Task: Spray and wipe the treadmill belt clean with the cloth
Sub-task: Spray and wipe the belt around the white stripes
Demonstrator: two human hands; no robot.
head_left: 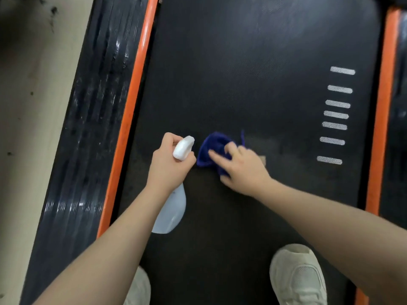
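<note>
- My pale shoes point(298, 275) stand at the bottom of the frame, right one plain, left one half hidden.
- Beige floor point(26, 106) with dark specks fills the left edge.

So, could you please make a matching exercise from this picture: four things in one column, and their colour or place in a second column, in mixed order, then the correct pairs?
Things:
1. spray bottle
2. cloth
3. side strip
4. shoe

Descriptions:
A. orange, along the edge of the treadmill belt
B. gripped in the left hand
C. standing on the belt, bottom right
D. dark blue, under the right hand

Pairs: 1-B, 2-D, 3-A, 4-C
</note>
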